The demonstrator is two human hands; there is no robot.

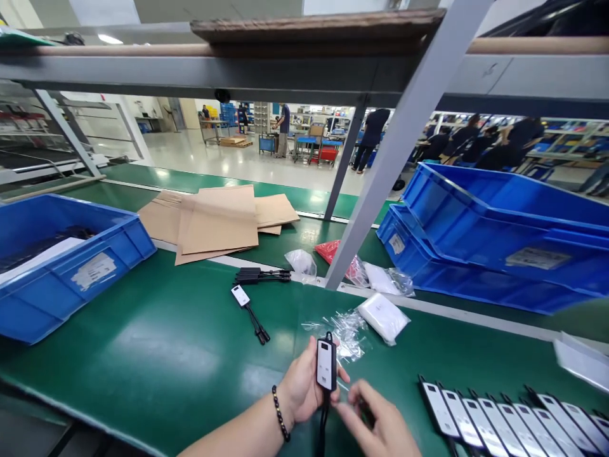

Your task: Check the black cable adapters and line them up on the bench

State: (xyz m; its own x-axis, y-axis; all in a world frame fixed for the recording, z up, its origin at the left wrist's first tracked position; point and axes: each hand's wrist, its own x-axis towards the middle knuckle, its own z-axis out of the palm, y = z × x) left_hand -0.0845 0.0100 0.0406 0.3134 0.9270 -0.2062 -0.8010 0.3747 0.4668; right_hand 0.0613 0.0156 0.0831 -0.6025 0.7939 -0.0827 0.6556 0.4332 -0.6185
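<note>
My left hand (pixel 304 384) is closed around a black device with a white face label (pixel 326 365), held upright. A loop sticks up from its top end, and black cables hang below it. Close beside it, my right hand (pixel 378 422) has curled fingers, its thumb tip near the device's lower end; a thin clear sliver shows by the fingertips, too small to name. Just beyond the hands lies a loose heap of clear plastic strips (pixel 349 335). A similar device (pixel 241 296) with two cable ends rests on the green table, near a bundle of black cables (pixel 261 275).
Several more labelled devices (pixel 511 422) lie in a row at right. Blue bins stand at left (pixel 109 266) and stacked at right (pixel 476 254). Flat cardboard (pixel 219 222), a white packet (pixel 383 317) and a red bag (pixel 328 251) lie farther back. A slanted grey post (pixel 380 184) rises ahead.
</note>
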